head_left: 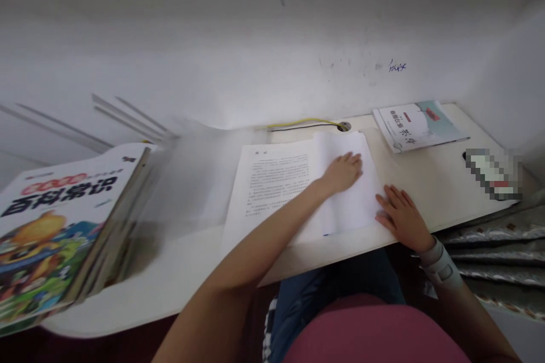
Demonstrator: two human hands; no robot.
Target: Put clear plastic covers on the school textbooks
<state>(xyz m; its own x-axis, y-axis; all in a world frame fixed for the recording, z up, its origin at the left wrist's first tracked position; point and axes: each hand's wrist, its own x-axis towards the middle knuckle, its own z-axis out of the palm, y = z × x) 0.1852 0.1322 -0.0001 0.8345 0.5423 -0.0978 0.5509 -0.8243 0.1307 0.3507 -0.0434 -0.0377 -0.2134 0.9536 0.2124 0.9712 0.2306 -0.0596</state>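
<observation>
An open book point(276, 181) with printed text lies on the white desk point(434, 181) in front of me. My left hand point(343, 173) reaches across and lies flat on the book's right-hand page, fingers stretched out. My right hand point(402, 215) rests flat at the right edge of that page, fingers apart, partly on the desk. A grey band sits on my right wrist. Neither hand holds anything.
A stack of colourful picture books point(63, 221) stands at the left, with a blurred pale sheet beside it. A thin light-blue booklet point(419, 125) lies at the back right. A yellow cable point(298, 122) runs to a desk hole. A blurred-out object point(494, 173) lies far right.
</observation>
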